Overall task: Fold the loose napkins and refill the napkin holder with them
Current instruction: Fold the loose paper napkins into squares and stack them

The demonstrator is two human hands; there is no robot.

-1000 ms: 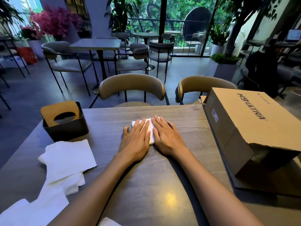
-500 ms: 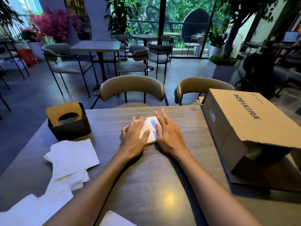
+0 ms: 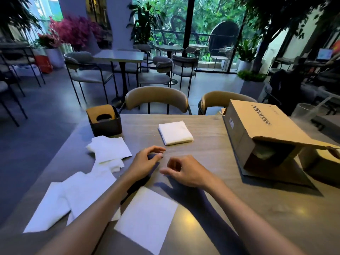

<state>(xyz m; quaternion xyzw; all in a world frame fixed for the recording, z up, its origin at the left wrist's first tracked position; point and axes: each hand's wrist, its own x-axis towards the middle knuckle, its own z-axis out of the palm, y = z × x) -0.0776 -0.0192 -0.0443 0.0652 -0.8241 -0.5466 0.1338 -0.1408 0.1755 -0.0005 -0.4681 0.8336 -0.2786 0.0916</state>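
Observation:
A folded stack of white napkins [image 3: 175, 132] lies flat on the wooden table [image 3: 211, 181], toward the far side. The dark napkin holder [image 3: 104, 120], with a tan lid and an oval slot, stands at the table's far left corner. Several loose unfolded napkins [image 3: 108, 149] spread along the left edge, and one flat napkin [image 3: 147, 218] lies nearest me. My left hand [image 3: 145, 161] and my right hand [image 3: 184, 172] hover close together over the table, short of the folded stack, fingers loosely curled, holding nothing.
A long cardboard box [image 3: 266, 133] lies on its side on the right of the table, its open end facing me. Two tan chairs [image 3: 156, 97] stand behind the far table edge. A clear plastic bin [image 3: 305, 111] sits beyond the box.
Both hands have lifted off the folded napkin stack and drawn back toward me. The stack stays on the table where it was pressed. The view has tilted down, showing more loose napkins.

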